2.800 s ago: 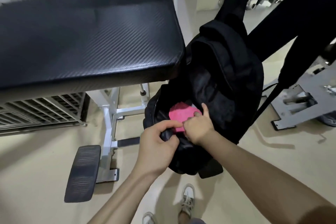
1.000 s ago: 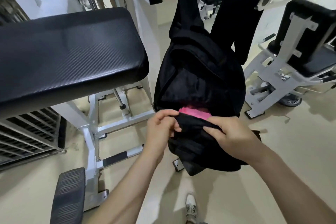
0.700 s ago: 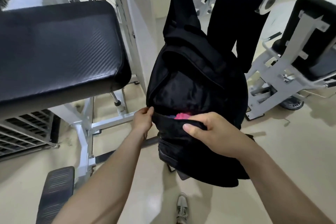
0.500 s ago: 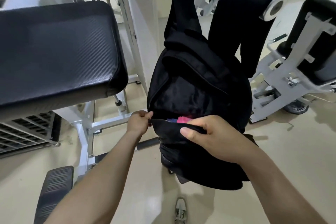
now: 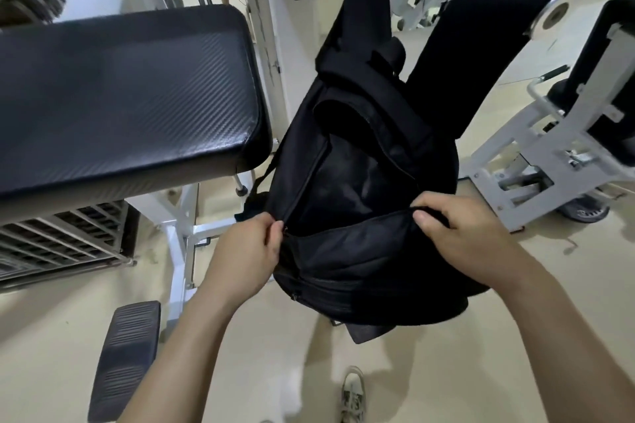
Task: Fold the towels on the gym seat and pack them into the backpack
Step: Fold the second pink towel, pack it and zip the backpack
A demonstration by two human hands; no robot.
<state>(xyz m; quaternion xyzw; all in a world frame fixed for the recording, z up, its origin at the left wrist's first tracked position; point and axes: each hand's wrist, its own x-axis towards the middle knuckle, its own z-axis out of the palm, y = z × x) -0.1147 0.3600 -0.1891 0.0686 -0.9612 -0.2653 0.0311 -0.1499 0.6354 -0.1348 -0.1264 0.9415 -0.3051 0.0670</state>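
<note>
A black padded desk (image 5: 120, 96) stands left, a white machine frame (image 5: 515, 154) right; between them hangs the backpack (image 5: 360, 251), its opening's edge pinched by left grip (image 5: 247, 251) and right grip (image 5: 460, 237)

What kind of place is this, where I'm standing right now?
Most likely a gym. A padded black gym seat on a white frame stands at left, another white-framed machine with black pads at right, and a padded roller with a metal end cap above.
</note>
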